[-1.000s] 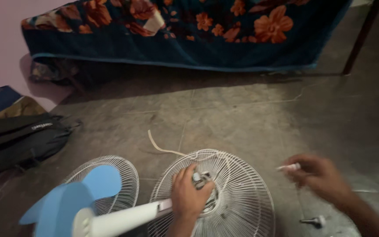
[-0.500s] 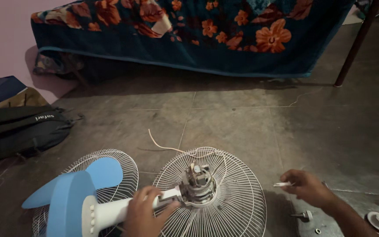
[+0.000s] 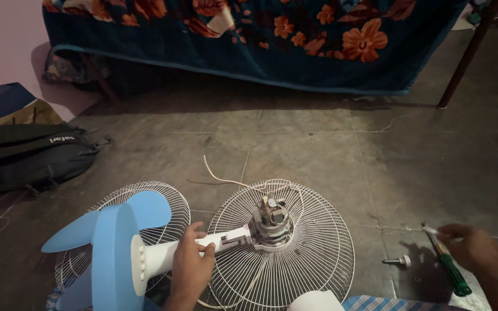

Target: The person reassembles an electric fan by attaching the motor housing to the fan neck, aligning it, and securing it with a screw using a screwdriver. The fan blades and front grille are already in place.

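Head view, looking down at the tiled floor [image 3: 318, 144]: a dismantled table fan lies in front of the person, its white neck [image 3: 162, 256] running from a pale blue base [image 3: 113, 259] across to the bare motor [image 3: 271, 222], which sits in the middle of a white wire guard [image 3: 312, 253] laid flat. The left hand [image 3: 194, 265] is wrapped around the neck, fingers curled over it. That neck looks like the sensible place to hold: rigid plastic, thick enough to grip, while the guard's thin wires would likely flex and the exposed motor looks heavy at the far end, so the assembly probably tips that way. A second guard [image 3: 162, 201] lies under the base, and a white cord [image 3: 217, 175] trails off behind. To the right, the right hand [image 3: 471, 247] closes on a green-handled screwdriver [image 3: 448, 268] lying on the floor; a small knob [image 3: 400, 261] sits just beside it. Farther off are a black bag [image 3: 24, 158] and a floral blanket [image 3: 260, 40].
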